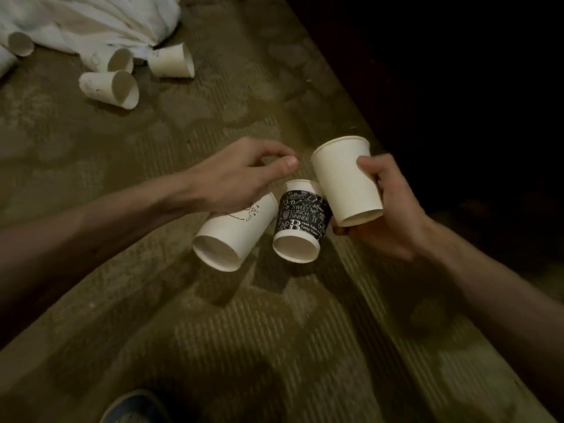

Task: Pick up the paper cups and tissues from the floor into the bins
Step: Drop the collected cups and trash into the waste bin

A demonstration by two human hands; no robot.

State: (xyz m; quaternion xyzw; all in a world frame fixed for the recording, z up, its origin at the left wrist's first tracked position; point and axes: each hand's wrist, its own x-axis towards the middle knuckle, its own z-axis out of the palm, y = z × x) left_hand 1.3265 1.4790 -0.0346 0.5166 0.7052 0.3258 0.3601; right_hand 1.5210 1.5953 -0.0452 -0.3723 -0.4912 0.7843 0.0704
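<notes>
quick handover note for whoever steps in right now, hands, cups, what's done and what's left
Right hand: holds a plain white cup above the floor.
Left hand: empty, fingers open over the white cup lying on its side.
Black-sleeved cup lies beside it. Four more cups lie far left by a white bag.
No bin in view, so nothing shows as binned. Left: all cups; no tissues in sight.

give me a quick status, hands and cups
Right hand shut on plain cup. Left hand open, above white cup. Black cup beside it on floor. Nothing in the way.
</notes>
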